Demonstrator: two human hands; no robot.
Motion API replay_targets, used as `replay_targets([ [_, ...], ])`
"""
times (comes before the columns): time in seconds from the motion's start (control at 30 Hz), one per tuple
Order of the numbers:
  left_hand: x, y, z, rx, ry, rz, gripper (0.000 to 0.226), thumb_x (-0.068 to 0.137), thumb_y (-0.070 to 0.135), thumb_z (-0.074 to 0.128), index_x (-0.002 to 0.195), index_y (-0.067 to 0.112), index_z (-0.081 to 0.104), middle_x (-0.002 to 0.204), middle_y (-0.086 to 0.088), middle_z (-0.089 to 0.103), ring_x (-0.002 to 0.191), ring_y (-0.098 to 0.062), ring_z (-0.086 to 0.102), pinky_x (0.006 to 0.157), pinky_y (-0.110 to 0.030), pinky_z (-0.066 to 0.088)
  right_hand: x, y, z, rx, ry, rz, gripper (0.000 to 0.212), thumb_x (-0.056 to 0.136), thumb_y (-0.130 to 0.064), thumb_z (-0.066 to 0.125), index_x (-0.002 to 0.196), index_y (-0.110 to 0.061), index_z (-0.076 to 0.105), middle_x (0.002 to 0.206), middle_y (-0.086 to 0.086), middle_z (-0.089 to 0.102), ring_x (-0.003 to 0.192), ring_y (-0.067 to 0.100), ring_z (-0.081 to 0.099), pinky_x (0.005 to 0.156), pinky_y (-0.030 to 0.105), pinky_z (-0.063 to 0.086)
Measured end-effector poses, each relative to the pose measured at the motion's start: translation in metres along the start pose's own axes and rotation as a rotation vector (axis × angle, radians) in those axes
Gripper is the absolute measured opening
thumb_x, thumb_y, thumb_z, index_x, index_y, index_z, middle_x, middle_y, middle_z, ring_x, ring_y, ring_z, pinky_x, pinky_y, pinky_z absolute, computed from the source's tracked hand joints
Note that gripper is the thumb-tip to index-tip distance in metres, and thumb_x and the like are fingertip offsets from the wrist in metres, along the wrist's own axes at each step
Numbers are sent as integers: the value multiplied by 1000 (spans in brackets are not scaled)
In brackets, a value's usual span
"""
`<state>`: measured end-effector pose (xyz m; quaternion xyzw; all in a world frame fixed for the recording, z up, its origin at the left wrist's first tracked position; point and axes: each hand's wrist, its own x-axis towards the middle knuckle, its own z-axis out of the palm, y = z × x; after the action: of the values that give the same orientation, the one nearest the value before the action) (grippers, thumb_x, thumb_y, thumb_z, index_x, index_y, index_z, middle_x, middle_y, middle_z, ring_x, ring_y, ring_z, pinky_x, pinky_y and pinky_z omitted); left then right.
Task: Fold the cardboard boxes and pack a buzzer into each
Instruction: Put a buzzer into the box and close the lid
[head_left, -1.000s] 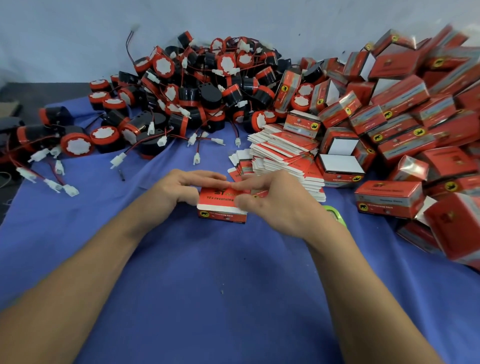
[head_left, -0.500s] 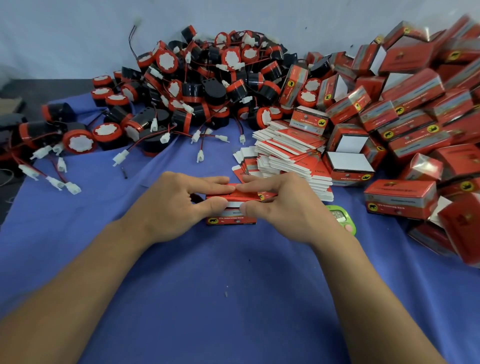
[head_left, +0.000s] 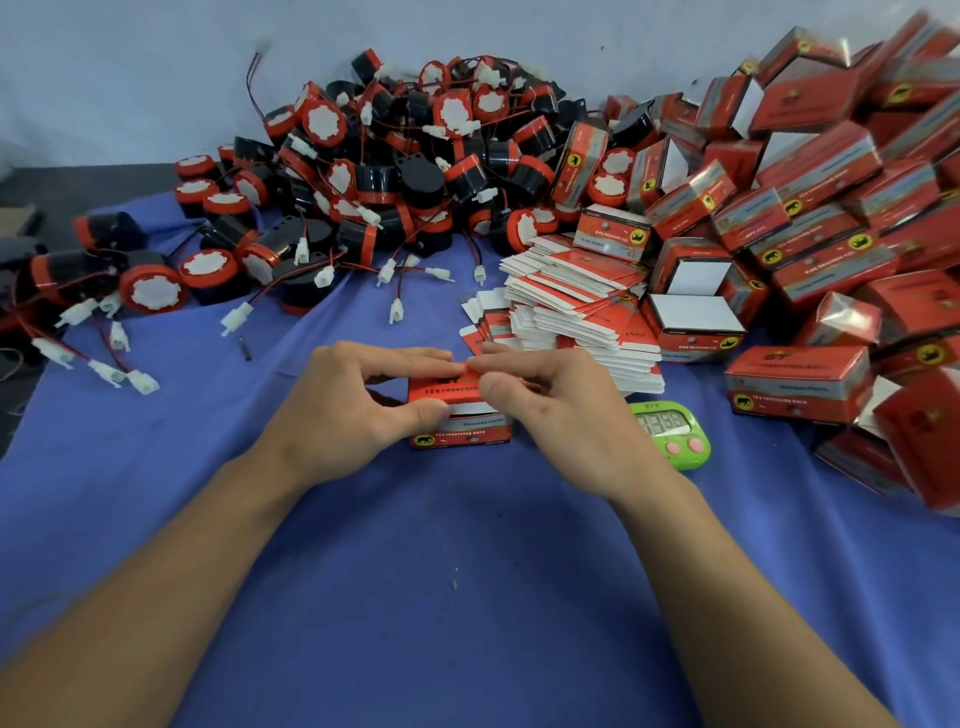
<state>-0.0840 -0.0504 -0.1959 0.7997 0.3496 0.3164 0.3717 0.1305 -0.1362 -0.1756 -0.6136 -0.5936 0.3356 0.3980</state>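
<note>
Box (head_left: 467, 434): small red cardboard carton with a glossy print, a yellow round mark with a black animal and a pale strip across its front; it stands on the table between the two hands, its top flap raised.
Left hand (head_left: 343, 415): grips the box from the left, thumb pressed on the pale strip, fingers curled over the top edge.
Right hand (head_left: 566, 421): pinches the red top flap between thumb and forefinger; the other fingers are bent behind it.
Table (head_left: 457, 597): covered by a blue cloth (head_left: 156, 467), matte and lightly creased.
Buzzers (head_left: 405, 171): loose heap at the far side, left of centre; short round black bodies with red bands and white toothed faces, some upright, some on their sides.
Wires (head_left: 270, 293): thin red and black leads that trail from the heap onto the cloth, each ending in a white plastic plug (head_left: 236, 318).
Flat boxes (head_left: 576, 306): slumped stack of unfolded red-and-white blanks just beyond the right hand, touching the heap of buzzers.
Folded boxes (head_left: 831, 208): large jumbled pile on the right, several showing plain white ends, many tilted.
Timer (head_left: 670, 434): green plastic with rounded corners, a grey display and two pink buttons, partly hidden behind the right hand.
Wall (head_left: 156, 62): plain and pale, behind the heaps.
</note>
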Motion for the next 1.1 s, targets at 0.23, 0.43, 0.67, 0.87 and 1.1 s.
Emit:
replay_targets([
  [0.23, -2, 2, 3, 24, 2, 19, 40, 72, 48, 79, 111, 54, 75, 121, 32, 70, 119, 9, 63, 93, -32, 56, 7, 2, -1, 75, 22, 30, 23, 93, -22, 70, 111, -30, 80, 129, -12, 69, 126, -6, 55, 110, 36, 47],
  [0.43, -2, 2, 3, -15, -1, 6, 37, 70, 54, 76, 107, 58, 75, 122, 30, 71, 118, 7, 65, 93, -37, 59, 5, 4, -13, 9, -89, -3, 38, 85, -20, 80, 121, -32, 76, 139, -11, 64, 131, -8, 50, 110, 35, 47],
  [0.67, -2, 2, 4, -16, 7, -10, 41, 68, 58, 76, 108, 57, 75, 121, 34, 69, 118, 9, 64, 95, -37, 59, 4, 4, -10, 197, -80, 11, 34, 84, -2, 76, 103, -31, 83, 137, -5, 66, 131, -4, 53, 99, 36, 54],
  [0.87, -4, 6, 5, -11, 25, -22, 39, 69, 59, 74, 107, 54, 76, 121, 28, 72, 116, 7, 65, 92, -33, 59, 3, 2, -5, 273, -48, 66, 38, 79, 8, 76, 90, -27, 85, 132, -3, 68, 126, -1, 58, 98, 42, 58],
  [1.1, -2, 7, 10, -15, 84, -88, 13, 85, 37, 83, 95, 45, 82, 111, 25, 76, 109, 8, 67, 93, -28, 56, 1, -3, -18, 215, -208, 48, 14, 93, -22, 72, 94, -29, 85, 115, -23, 73, 122, -17, 53, 92, 9, 50],
])
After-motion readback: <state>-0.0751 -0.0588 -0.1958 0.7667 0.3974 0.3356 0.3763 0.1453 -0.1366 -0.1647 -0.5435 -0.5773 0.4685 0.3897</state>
